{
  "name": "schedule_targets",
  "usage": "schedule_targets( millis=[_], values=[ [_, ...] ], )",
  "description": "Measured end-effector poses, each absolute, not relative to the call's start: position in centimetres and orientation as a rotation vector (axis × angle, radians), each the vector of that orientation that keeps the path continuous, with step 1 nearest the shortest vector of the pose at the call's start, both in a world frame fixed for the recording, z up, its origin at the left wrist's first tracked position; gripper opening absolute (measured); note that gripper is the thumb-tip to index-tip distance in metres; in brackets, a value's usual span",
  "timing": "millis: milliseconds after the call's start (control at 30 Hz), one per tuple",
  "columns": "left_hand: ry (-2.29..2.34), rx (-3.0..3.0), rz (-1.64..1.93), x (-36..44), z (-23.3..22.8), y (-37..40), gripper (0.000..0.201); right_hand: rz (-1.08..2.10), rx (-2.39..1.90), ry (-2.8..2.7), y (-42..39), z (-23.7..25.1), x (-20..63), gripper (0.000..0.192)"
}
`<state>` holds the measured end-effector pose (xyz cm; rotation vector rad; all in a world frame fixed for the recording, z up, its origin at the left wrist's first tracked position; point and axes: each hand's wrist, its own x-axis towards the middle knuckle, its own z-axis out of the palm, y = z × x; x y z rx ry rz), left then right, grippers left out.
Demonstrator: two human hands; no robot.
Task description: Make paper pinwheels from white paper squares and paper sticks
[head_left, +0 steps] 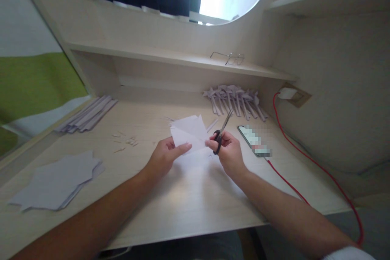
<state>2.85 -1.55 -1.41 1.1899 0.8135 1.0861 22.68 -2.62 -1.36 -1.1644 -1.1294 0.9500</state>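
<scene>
Both forearms reach forward over the counter [189,207], hands meeting near its middle. The left hand [166,155] is closed in a pinch on the lower left edge of a folded white paper [189,133], thumb on top, holding it just above the surface. The right hand [228,152] is clamped on the black handles of the scissors [222,131], blades pointing up and away, just beside the paper's right edge. The right fingertips touch the paper's right corner. A phone [252,140] lies near, right of the right hand.
</scene>
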Motion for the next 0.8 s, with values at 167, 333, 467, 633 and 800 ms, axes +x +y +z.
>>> schedule_targets(
  millis=[167, 333, 467, 633, 800],
  values=[
    [1.006, 1.22, 1.134, 3.2, -1.8, -2.1, 0.037, 0.893, -1.109, -1.254, -3.2, -1.6, 22.3, 0.02],
    [1.051, 1.196, 1.129, 3.0, -1.6, -2.0, 0.042, 0.83, -1.108, -1.378, -3.5, -2.1, 22.4, 0.013],
    [1.061, 1.172, 1.115, 2.9, -1.3, -2.0, 0.041, 0.808, -1.096, -1.416, -3.7, -2.1, 22.5, 0.013],
    [1.032, 1.139, 1.167, 2.9, -0.9, -2.0, 0.032, 0.839, -1.119, -1.446, -3.8, -2.1, 22.4, 0.017],
    [1.063, 1.073, 1.349, 2.0, -0.6, -0.9, 0.031, 1.006, -1.222, -1.557, -3.5, -1.2, 23.0, 0.023]
  ],
)
